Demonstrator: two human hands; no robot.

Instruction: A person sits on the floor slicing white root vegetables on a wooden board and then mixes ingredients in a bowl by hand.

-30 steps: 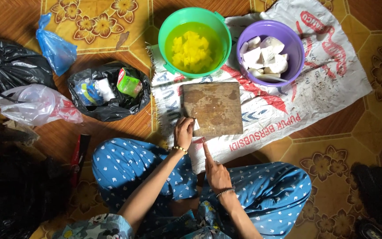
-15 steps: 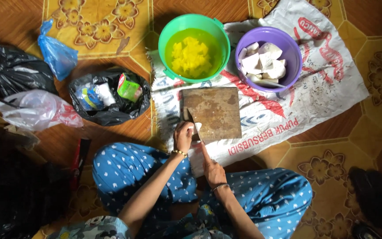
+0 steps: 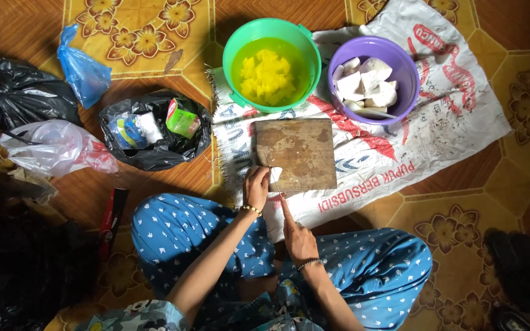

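1. The left hand (image 3: 256, 187) rests at the near left corner of a worn wooden cutting board (image 3: 299, 150), its fingers curled around a small white piece (image 3: 275, 174) that lies on the board's near edge.
2. The right hand (image 3: 297, 236) sits lower, over the lap, with the index finger stretched up toward the white piece and the other fingers folded in; a thin blade may run along that finger, but the view is too small to be sure.
3. The board lies on a printed white woven sack (image 3: 437, 122) spread over the patterned floor.
4. Beyond the board stand two tubs (touching each other at their rims): a green tub (image 3: 240, 49) with yellow chunks in yellowish liquid, and a purple tub (image 3: 400, 58) holding large white chunks.
5. To the left of the sack, an open black bag (image 3: 161, 153) holds small packets, with a clear plastic bag (image 3: 56, 147), a blue bag (image 3: 81, 70) and another black bag (image 3: 19, 92) nearby.
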